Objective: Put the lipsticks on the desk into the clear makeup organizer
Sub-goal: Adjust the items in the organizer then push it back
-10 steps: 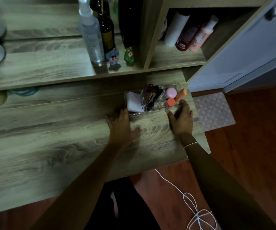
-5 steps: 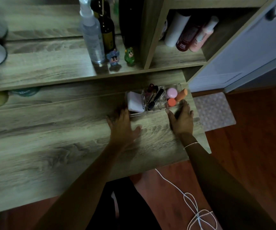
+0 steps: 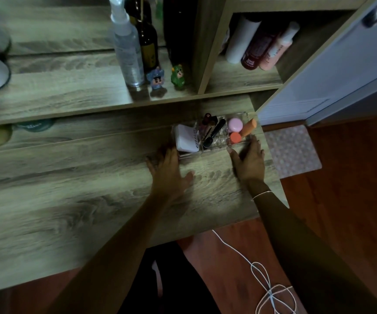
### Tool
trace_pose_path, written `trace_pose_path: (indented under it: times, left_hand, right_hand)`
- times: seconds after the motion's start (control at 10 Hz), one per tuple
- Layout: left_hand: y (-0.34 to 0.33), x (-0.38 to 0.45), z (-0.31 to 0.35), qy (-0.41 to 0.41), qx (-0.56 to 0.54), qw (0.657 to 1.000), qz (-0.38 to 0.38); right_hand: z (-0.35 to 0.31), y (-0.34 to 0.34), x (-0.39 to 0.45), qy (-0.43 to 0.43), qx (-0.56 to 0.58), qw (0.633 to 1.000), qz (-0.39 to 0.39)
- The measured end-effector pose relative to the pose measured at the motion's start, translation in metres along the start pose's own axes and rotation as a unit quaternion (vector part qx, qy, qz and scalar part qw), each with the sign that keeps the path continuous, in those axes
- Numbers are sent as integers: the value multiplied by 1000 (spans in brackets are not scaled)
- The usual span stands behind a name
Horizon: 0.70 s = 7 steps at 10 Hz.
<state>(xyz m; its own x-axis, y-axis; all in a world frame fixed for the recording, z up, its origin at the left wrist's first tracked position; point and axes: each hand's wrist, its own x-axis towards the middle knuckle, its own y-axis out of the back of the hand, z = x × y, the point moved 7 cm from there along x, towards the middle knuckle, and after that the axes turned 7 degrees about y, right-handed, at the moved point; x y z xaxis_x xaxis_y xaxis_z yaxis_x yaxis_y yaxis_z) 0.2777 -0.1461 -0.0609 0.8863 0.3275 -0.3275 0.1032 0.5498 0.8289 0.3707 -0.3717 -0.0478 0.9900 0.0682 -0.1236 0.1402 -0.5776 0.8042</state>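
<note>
The clear makeup organizer (image 3: 219, 148) stands at the back right of the wooden desk (image 3: 69, 200). Its middle compartment holds dark lipstick tubes (image 3: 214, 131); a white compact (image 3: 186, 138) fills the left one, and a pink sponge (image 3: 235, 124) with orange sponges (image 3: 247, 128) fills the right one. My left hand (image 3: 169, 171) lies flat on the desk with its fingertips against the organizer's front left corner. My right hand (image 3: 248, 158) rests with spread fingers against the front right corner. Neither hand holds anything.
A raised shelf behind carries a spray bottle (image 3: 128, 48), a dark bottle (image 3: 147, 41) and two small figurines (image 3: 155, 79). A cubby at the right holds bottles (image 3: 257, 44). An open white cabinet door (image 3: 332, 64) stands right. A white cord (image 3: 269, 288) lies on the floor.
Both hands have edged slightly forward against the organizer's front corners; the organizer has barely shifted.
</note>
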Motion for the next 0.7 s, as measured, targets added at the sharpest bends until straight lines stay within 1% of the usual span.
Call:
trace_pose_path:
  times: [0.4,0.6,0.7]
  left_hand:
    - [-2,3,-1,10,-14,1000,-5]
    - [0,3,0,9,-12,1000,-9]
    - [1,-3,-2,22,3,1000,-3]
  right_hand:
    - [3,1,2,-5,0,1000,4]
    - [-1,2,-2,-11,13,1000,3]
    - [-5,-1,-12,-18,14,1000,6]
